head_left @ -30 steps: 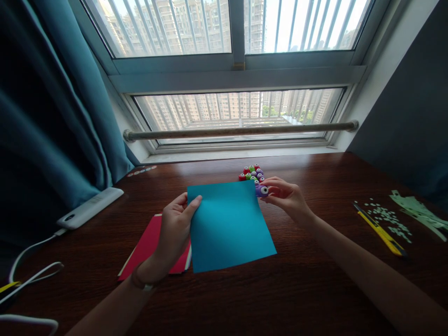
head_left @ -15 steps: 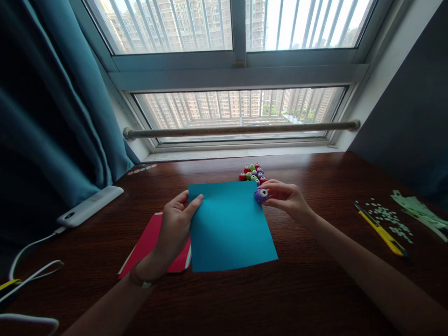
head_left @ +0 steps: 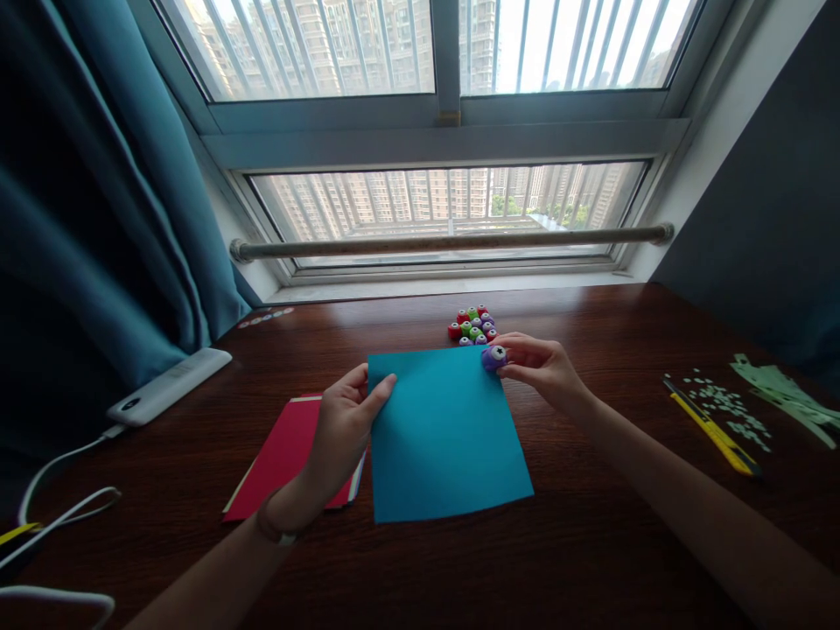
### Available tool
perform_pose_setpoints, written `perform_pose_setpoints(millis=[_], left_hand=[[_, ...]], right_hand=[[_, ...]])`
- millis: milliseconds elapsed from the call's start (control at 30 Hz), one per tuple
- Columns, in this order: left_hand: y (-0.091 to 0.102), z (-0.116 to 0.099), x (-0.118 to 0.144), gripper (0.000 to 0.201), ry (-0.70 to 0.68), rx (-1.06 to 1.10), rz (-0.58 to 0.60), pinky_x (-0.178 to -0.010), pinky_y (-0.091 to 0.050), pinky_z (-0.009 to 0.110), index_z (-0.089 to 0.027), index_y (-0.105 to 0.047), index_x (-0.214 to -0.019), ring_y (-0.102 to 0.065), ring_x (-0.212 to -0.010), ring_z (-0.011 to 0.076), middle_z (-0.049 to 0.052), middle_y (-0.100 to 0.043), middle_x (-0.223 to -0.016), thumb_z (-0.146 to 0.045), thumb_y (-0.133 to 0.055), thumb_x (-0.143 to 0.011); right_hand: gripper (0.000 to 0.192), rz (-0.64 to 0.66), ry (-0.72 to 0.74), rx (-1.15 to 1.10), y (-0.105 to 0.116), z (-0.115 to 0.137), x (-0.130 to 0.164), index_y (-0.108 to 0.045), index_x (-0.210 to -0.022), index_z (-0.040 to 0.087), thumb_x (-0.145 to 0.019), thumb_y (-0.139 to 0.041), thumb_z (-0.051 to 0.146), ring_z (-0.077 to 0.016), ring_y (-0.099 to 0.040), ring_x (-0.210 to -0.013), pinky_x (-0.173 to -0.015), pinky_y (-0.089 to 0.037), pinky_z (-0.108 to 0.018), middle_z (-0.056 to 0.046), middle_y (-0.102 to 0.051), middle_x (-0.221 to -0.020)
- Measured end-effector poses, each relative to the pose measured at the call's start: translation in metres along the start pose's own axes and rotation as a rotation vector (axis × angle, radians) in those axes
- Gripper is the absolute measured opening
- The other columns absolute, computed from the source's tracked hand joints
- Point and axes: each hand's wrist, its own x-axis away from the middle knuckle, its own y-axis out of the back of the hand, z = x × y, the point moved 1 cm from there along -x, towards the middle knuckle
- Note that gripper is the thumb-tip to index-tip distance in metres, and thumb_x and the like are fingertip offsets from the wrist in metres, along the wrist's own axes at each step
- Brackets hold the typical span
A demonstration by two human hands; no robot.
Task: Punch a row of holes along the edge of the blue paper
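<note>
- Blue sheet [head_left: 446,437]: located in front of you, between your two hands, above the dark wooden table [head_left: 591,560]. Its face is turned toward you, and its lower edge bows slightly.
- Left hand [head_left: 342,424]: holds the sheet near its upper left corner. Your thumb lies on the front face; your fingers pass behind the edge (their tips are hidden).
- Right hand [head_left: 542,367]: pinches a purple punch [head_left: 493,358] between thumb and fingers. The grip is narrow and closed around the punch body.
- Punch position: at the upper right corner of the sheet, with a dark star visible on its pale round end. You cannot tell from this view whether the paper edge sits inside the slot.
- Punch group [head_left: 473,330]: red, green and purple units stand close together on the table, just beyond the upper right part of your sheet.
- Red paper stack [head_left: 276,459]: lies on the table beneath and beside your left forearm, with paler edges showing under the top sheet.
- Yellow cutter [head_left: 715,430]: lies to your right, well apart from your hand. Pale paper bits [head_left: 725,404] are scattered beside it, and green strips [head_left: 780,387] lie farther right.
</note>
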Motion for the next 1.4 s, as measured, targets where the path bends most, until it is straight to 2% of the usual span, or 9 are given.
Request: perform_pose_setpoints(millis=[267, 433, 733, 833, 933, 1000, 1067, 1133, 1400], left_hand=[[-0.030, 0.019, 0.016, 0.029, 0.153, -0.013, 0.319, -0.056, -0.049, 0.027, -0.016, -0.061, -0.086, -0.059, -0.066, 0.0193, 0.005, -0.064, -0.077, -0.039, -0.068, -0.069], [-0.035, 0.047, 0.020, 0.026, 0.161, -0.070, 0.463, -0.058, -0.048, 0.027, -0.016, -0.060, -0.090, -0.059, -0.068, 0.0194, 0.005, -0.063, -0.078, -0.038, -0.062, -0.075], [-0.030, 0.071, 0.033, 0.023, -0.012, -0.505, 0.320, -0.057, -0.046, 0.028, -0.016, -0.059, -0.075, -0.058, -0.063, 0.0201, 0.004, -0.062, -0.069, -0.038, -0.053, -0.080], [-0.030, 0.070, 0.037, 0.027, -0.212, -0.785, 0.222, -0.079, -0.046, 0.040, -0.017, -0.057, -0.101, -0.058, -0.091, 0.0277, 0.010, -0.062, -0.098, -0.035, -0.054, -0.080], [-0.030, 0.066, 0.045, 0.060, -0.511, -1.008, 0.170, -0.101, -0.029, 0.049, -0.016, -0.035, -0.132, -0.030, -0.127, 0.0329, 0.015, -0.033, -0.138, -0.032, -0.057, -0.079], [-0.031, 0.064, 0.052, 0.065, -0.610, -1.090, 0.377, -0.105, -0.023, 0.051, -0.018, -0.027, -0.137, -0.015, -0.134, 0.0325, 0.013, -0.018, -0.146, -0.035, -0.055, -0.081], [-0.032, 0.063, 0.059, 0.067, -0.604, -1.139, 0.659, -0.105, -0.022, 0.054, -0.021, -0.026, -0.139, -0.012, -0.134, 0.0341, 0.011, -0.017, -0.148, -0.044, -0.054, -0.082], [-0.033, 0.065, 0.064, 0.069, -0.564, -1.153, 0.829, -0.104, -0.023, 0.056, -0.022, -0.026, -0.139, -0.013, -0.134, 0.0353, 0.010, -0.018, -0.147, -0.052, -0.050, -0.082], [-0.036, 0.071, 0.063, 0.066, -0.543, -1.183, 0.878, -0.105, -0.018, 0.056, -0.022, -0.023, -0.141, -0.011, -0.135, 0.0344, 0.008, -0.013, -0.149, -0.054, -0.041, -0.086]], right_hand=[[0.038, -0.029, -0.305, 0.143, 0.030, -0.018, 0.057, -0.065, -0.098, 0.015, -0.065, -0.075, 0.030, -0.0226, -0.063, -0.089, -0.082, -0.052, -0.040, -0.009, -0.066, -0.096], [0.039, -0.022, -0.366, 0.217, 0.034, -0.035, 0.081, -0.065, -0.098, 0.014, -0.066, -0.074, 0.032, -0.0221, -0.062, -0.090, -0.084, -0.050, -0.039, -0.009, -0.066, -0.098], [0.029, 0.046, -0.226, 0.680, 0.029, -0.042, 0.081, -0.070, -0.096, 0.023, -0.069, -0.071, 0.035, -0.0156, -0.056, -0.071, -0.065, -0.048, -0.028, -0.004, -0.062, -0.085], [0.029, 0.067, -0.216, 0.713, 0.030, -0.044, 0.081, -0.069, -0.097, 0.024, -0.071, -0.070, 0.034, -0.0180, -0.056, -0.076, -0.068, -0.048, -0.031, -0.005, -0.062, -0.088], [0.030, 0.107, -0.148, 0.740, 0.030, -0.043, 0.080, -0.067, -0.100, 0.025, -0.071, -0.070, 0.031, -0.0221, -0.055, -0.091, -0.079, -0.046, -0.036, -0.005, -0.064, -0.097], [0.036, 0.109, -0.130, 0.741, 0.030, -0.041, 0.080, -0.065, -0.105, 0.024, -0.070, -0.071, 0.031, -0.0231, -0.054, -0.096, -0.081, -0.046, -0.037, -0.006, -0.063, -0.104], [0.040, 0.097, -0.134, 0.732, 0.029, -0.040, 0.080, -0.063, -0.108, 0.023, -0.070, -0.072, 0.032, -0.0233, -0.054, -0.096, -0.078, -0.047, -0.035, -0.007, -0.061, -0.106], [0.035, 0.093, -0.132, 0.730, 0.029, -0.040, 0.081, -0.065, -0.104, 0.022, -0.071, -0.071, 0.031, -0.0229, -0.054, -0.095, -0.077, -0.047, -0.034, -0.008, -0.061, -0.104], [0.025, 0.092, -0.121, 0.748, 0.028, -0.042, 0.082, -0.066, -0.097, 0.021, -0.074, -0.068, 0.030, -0.0208, -0.056, -0.090, -0.077, -0.047, -0.033, -0.006, -0.063, -0.097]])
